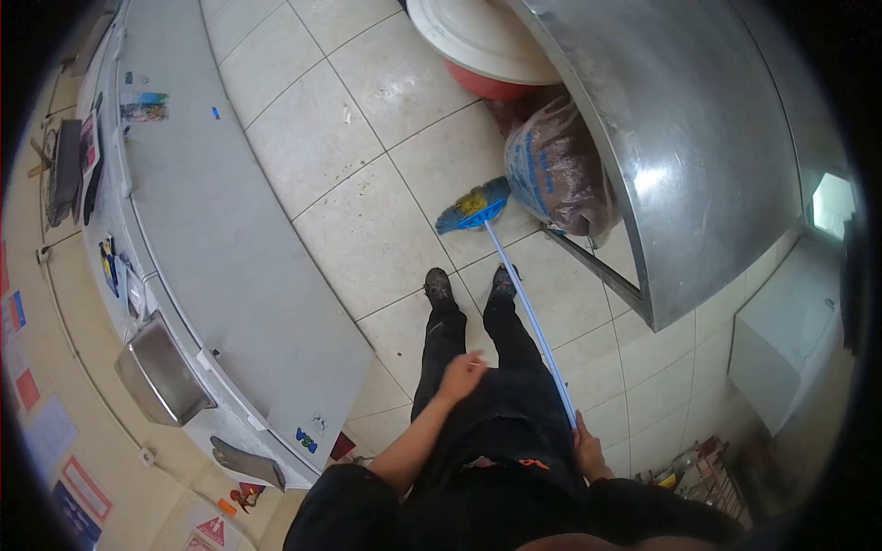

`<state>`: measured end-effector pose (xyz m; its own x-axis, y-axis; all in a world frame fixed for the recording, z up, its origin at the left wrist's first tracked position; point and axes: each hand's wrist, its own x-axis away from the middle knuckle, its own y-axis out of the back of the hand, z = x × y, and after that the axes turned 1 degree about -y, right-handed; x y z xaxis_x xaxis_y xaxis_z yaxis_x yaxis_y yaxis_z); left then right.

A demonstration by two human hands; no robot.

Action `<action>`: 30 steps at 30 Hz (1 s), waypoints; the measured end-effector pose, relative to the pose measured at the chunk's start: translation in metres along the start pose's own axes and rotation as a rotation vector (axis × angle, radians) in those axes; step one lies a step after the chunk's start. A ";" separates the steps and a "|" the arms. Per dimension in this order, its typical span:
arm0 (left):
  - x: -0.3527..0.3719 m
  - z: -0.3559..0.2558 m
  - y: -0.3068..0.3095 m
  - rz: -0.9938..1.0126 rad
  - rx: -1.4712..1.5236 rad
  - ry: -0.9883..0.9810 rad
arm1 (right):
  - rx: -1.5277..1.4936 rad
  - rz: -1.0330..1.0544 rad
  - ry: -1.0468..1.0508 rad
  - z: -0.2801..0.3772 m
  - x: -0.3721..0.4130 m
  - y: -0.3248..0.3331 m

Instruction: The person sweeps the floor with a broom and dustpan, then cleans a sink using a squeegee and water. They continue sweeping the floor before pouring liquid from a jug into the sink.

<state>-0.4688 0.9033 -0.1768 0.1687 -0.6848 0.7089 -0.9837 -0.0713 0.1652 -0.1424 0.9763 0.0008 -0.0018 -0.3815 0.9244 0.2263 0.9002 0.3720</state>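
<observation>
A broom (529, 312) with a light blue handle slants across the floor in front of my right leg. My right hand (591, 450) is closed around the upper part of its handle. The blue broom head, with yellow and grey-blue bristles, rests on the tiles against a bulging sack (562, 170) of brown contents. My left hand (464, 376) hangs in front of my thighs, away from the broom, its fingers curled in. Whether anything small is in those fingers is hidden.
Left runs a long grey-topped counter (230, 230) with a metal container (165, 370) beside it. To the right stands a stainless steel table (684, 138). A white lid (482, 37) covers a red tub behind the sack. Crumbs and scraps dot the tiled floor (354, 216).
</observation>
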 end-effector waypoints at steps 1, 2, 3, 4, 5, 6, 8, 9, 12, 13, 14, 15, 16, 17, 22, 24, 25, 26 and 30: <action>0.004 0.016 0.022 -0.127 -0.029 0.005 | -0.016 -0.007 0.042 0.001 -0.015 -0.002; 0.011 0.020 0.043 -0.241 -0.035 0.057 | -0.030 -0.015 0.084 0.006 -0.030 -0.004; 0.022 0.034 0.059 -0.324 -0.006 0.132 | -0.038 -0.048 0.152 0.016 -0.049 -0.005; 0.032 0.039 0.068 -0.338 0.004 0.136 | -0.044 -0.079 0.221 0.028 -0.073 -0.004; 0.043 0.043 0.075 -0.358 0.052 0.214 | -0.033 -0.133 0.293 0.047 -0.105 -0.007; 0.052 0.046 0.080 -0.376 0.100 0.290 | -0.025 -0.185 0.366 0.078 -0.135 -0.005; 0.064 0.051 0.084 -0.402 0.150 0.362 | -0.030 -0.135 0.386 0.146 -0.224 -0.007; 0.069 0.055 0.077 -0.346 0.193 0.323 | 0.058 -0.145 0.384 0.201 -0.267 0.000; 0.083 0.053 0.076 -0.197 0.181 0.230 | -0.101 -0.069 0.444 0.369 -0.322 0.048; 0.093 0.047 0.081 -0.161 0.221 0.224 | -0.199 -0.055 0.496 0.399 -0.317 0.061; 0.101 0.042 0.088 -0.121 0.261 0.216 | -0.298 -0.045 0.546 0.414 -0.311 0.069; 0.109 0.050 0.094 -0.113 0.260 0.209 | -0.299 -0.055 0.542 0.410 -0.295 0.075; 0.120 0.059 0.103 -0.188 0.344 0.272 | -0.275 -0.057 0.623 0.398 -0.275 0.080; 0.131 0.068 0.111 -0.261 0.433 0.335 | -0.244 -0.060 0.702 0.380 -0.255 0.084; 0.185 0.126 0.149 -0.343 0.571 0.545 | 0.063 -0.103 0.412 0.179 -0.109 0.071; 0.205 0.145 0.153 -0.347 0.614 0.595 | 0.133 -0.137 0.323 0.089 -0.043 0.054; 0.212 0.154 0.155 -0.326 0.595 0.655 | 0.164 -0.131 0.285 0.046 -0.012 0.044; 0.219 0.161 0.156 -0.303 0.574 0.716 | 0.185 -0.255 0.449 -0.002 0.013 0.028; 0.226 0.172 0.149 -0.277 0.563 0.752 | 0.371 -0.147 0.035 -0.072 0.049 0.005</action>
<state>-0.5880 0.6137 -0.1100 0.2018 0.0348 0.9788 -0.7565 -0.6292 0.1783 -0.0711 0.9468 0.0419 0.0266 -0.5131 0.8579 -0.1415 0.8477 0.5113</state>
